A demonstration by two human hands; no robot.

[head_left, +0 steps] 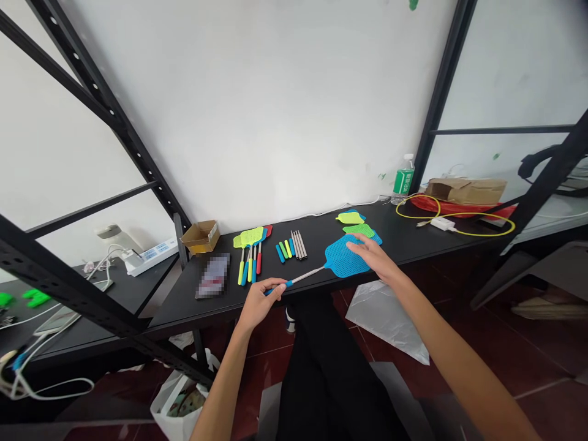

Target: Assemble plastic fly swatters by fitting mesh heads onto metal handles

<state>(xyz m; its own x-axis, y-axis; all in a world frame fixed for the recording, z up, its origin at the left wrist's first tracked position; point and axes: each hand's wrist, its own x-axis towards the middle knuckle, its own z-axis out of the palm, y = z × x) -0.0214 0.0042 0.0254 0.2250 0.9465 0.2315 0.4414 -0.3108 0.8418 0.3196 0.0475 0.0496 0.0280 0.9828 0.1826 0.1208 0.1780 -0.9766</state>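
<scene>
Above the front edge of the black table I hold a blue fly swatter point(348, 256) with a metal rod. My left hand point(263, 300) is closed around its blue handle. At the other end, my right hand point(371, 252) grips the right edge of the perforated paddle, fingers over its face. Beyond that hand lie loose paddles: a green one point(359, 230), a yellow-green one point(350, 218), and blue ones partly covered. Left of centre, several whole swatters point(252, 237) lie side by side. Between the groups are loose coloured grips point(285, 250) and several metal rods point(299, 245).
On the table's left stand a small cardboard box point(201, 237) and a blurred flat item point(213, 275). A water bottle point(403, 179), yellow cable point(482, 231) and brown box point(467, 190) are at the right. Black shelf posts point(443, 92) flank the table. A silvery bag point(388, 315) lies below.
</scene>
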